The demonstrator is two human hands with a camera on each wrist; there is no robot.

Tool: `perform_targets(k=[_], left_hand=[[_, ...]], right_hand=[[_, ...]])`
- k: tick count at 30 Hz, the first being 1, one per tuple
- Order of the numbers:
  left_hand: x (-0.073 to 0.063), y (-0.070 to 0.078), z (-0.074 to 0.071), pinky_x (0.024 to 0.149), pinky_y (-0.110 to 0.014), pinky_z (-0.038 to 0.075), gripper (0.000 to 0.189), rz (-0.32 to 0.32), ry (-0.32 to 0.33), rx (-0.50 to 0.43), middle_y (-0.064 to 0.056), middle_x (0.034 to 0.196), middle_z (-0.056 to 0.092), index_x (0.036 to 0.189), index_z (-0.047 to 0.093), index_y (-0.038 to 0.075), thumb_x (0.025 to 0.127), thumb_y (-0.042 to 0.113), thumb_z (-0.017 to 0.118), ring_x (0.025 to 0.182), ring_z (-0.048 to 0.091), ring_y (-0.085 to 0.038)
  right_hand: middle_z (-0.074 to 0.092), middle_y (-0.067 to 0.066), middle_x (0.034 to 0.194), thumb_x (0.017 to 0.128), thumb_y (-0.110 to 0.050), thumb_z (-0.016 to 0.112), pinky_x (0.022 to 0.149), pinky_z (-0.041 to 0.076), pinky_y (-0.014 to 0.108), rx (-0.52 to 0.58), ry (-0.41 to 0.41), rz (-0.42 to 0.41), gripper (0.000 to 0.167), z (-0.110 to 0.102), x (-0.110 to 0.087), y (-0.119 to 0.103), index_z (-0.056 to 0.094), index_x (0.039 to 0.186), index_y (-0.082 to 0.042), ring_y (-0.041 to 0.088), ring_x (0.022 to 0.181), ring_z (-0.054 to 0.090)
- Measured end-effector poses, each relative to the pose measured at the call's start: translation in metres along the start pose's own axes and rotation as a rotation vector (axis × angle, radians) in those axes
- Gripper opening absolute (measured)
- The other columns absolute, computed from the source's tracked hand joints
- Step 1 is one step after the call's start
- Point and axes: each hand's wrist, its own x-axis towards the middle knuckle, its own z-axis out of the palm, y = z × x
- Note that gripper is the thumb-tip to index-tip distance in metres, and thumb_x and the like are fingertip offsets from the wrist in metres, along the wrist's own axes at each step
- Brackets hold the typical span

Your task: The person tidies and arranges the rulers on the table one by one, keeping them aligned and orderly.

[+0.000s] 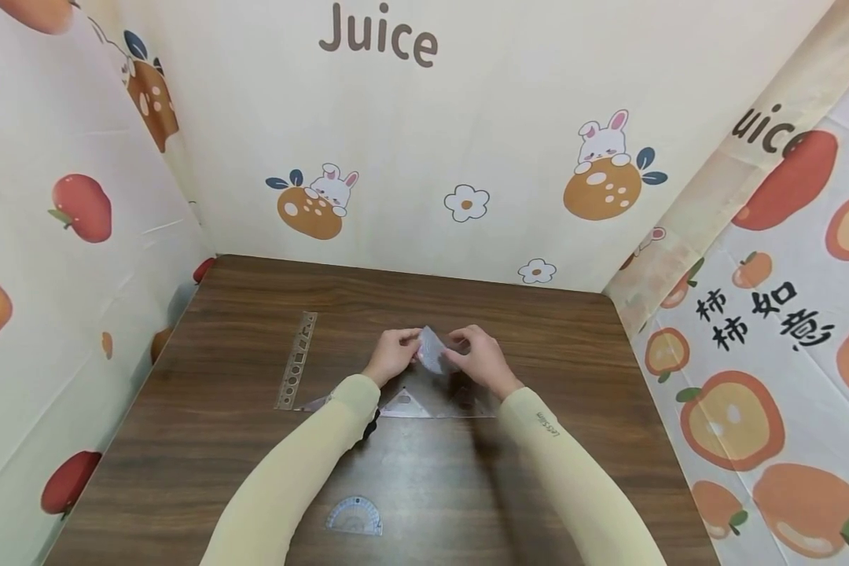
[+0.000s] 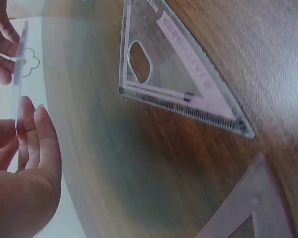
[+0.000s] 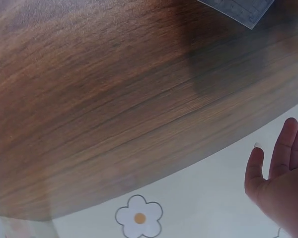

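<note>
My left hand (image 1: 391,355) pinches a thin bluish-grey see-through plastic piece (image 1: 431,350) with a pointed top corner. In the left wrist view the piece (image 2: 20,79) appears edge-on, raised off the table, its lower end between the left thumb and fingers (image 2: 38,144). At its right side is my right hand (image 1: 483,359), thumb against the edge, the other fingers apart. The right wrist view shows a gap between that hand's thumb (image 3: 256,168) and fingers. Below the hands lies a clear set square (image 1: 405,404) with an oval hole. A second triangle (image 1: 314,405) is partly behind the left sleeve.
Left of the hands lies a clear ruler (image 1: 296,362) with cut-out shapes. Nearer the front is a small protractor (image 1: 354,517). A clear plastic corner (image 3: 243,12) shows in the right wrist view. The wooden table (image 1: 580,487) meets patterned curtains (image 1: 396,259) behind and at both sides.
</note>
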Motion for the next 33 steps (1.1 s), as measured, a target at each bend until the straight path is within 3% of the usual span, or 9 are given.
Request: perform_targets(k=[2, 5, 9, 14, 19, 23, 28, 33], left_hand=[[0.001, 0.000, -0.001, 0.067, -0.019, 0.052, 0.030, 0.027, -0.011, 0.068, -0.019, 0.103, 0.078, 0.126, 0.072, 0.000, 0.098, 0.006, 0.064, 0.077, 0.068, -0.013], [0.002, 0.001, -0.003, 0.082, -0.030, 0.057, 0.026, 0.066, -0.032, 0.145, -0.016, 0.115, 0.077, 0.122, 0.076, 0.003, 0.099, 0.010, 0.064, 0.096, 0.072, -0.022], [0.002, 0.004, -0.004, 0.099, -0.043, 0.055, 0.024, 0.088, -0.082, 0.203, -0.013, 0.122, 0.076, 0.119, 0.077, 0.006, 0.101, 0.013, 0.063, 0.115, 0.070, -0.028], [0.002, 0.009, -0.004, 0.093, -0.042, 0.057, 0.023, 0.099, -0.142, 0.236, -0.011, 0.119, 0.077, 0.117, 0.078, 0.008, 0.103, 0.015, 0.062, 0.107, 0.070, -0.025], [0.002, 0.012, -0.001, 0.094, -0.041, 0.057, 0.021, 0.100, -0.164, 0.242, -0.009, 0.118, 0.078, 0.114, 0.079, 0.010, 0.102, 0.019, 0.064, 0.108, 0.070, -0.023], [0.001, 0.014, 0.003, 0.096, -0.041, 0.057, 0.021, 0.107, -0.157, 0.201, -0.010, 0.117, 0.077, 0.114, 0.079, 0.009, 0.102, 0.018, 0.065, 0.109, 0.071, -0.024], [0.001, 0.016, 0.007, 0.088, -0.038, 0.059, 0.022, 0.103, -0.132, 0.145, -0.010, 0.115, 0.077, 0.117, 0.077, 0.010, 0.101, 0.021, 0.066, 0.102, 0.071, -0.022], [-0.001, 0.017, 0.010, 0.086, -0.037, 0.059, 0.039, 0.084, -0.132, 0.083, -0.010, 0.113, 0.076, 0.131, 0.069, 0.006, 0.100, 0.030, 0.069, 0.100, 0.071, -0.021]], right_hand=[[0.066, 0.013, 0.125, 0.096, -0.031, 0.074, 0.098, 0.056, 0.047, 0.037, -0.005, 0.004, 0.043, -0.002, 0.000, 0.002, 0.067, 0.129, -0.004, 0.029, 0.114, 0.068], [0.068, 0.014, 0.126, 0.098, -0.028, 0.071, 0.099, 0.055, 0.048, 0.092, -0.020, 0.011, 0.042, -0.004, -0.001, 0.004, 0.065, 0.132, -0.004, 0.030, 0.115, 0.067], [0.071, 0.015, 0.120, 0.099, -0.023, 0.069, 0.099, 0.055, 0.047, 0.166, -0.037, -0.004, 0.041, -0.005, 0.000, 0.006, 0.063, 0.135, -0.004, 0.030, 0.112, 0.067], [0.073, 0.014, 0.116, 0.100, -0.020, 0.068, 0.095, 0.056, 0.042, 0.233, -0.071, -0.026, 0.040, -0.007, -0.001, 0.008, 0.063, 0.136, -0.004, 0.028, 0.107, 0.068], [0.073, 0.016, 0.123, 0.101, -0.019, 0.066, 0.096, 0.058, 0.043, 0.324, -0.125, -0.011, 0.034, -0.009, -0.003, 0.011, 0.068, 0.131, -0.004, 0.028, 0.109, 0.070], [0.073, 0.017, 0.124, 0.101, -0.017, 0.066, 0.098, 0.057, 0.050, 0.438, -0.153, 0.045, 0.028, -0.009, -0.005, 0.014, 0.070, 0.127, -0.006, 0.028, 0.106, 0.072], [0.073, 0.014, 0.123, 0.102, -0.016, 0.064, 0.096, 0.058, 0.051, 0.507, -0.157, 0.092, 0.027, -0.009, -0.005, 0.017, 0.071, 0.126, -0.007, 0.020, 0.098, 0.071], [0.072, 0.017, 0.122, 0.103, -0.013, 0.061, 0.098, 0.056, 0.055, 0.571, -0.128, 0.116, 0.030, -0.012, -0.006, 0.020, 0.069, 0.131, -0.004, 0.016, 0.092, 0.072]])
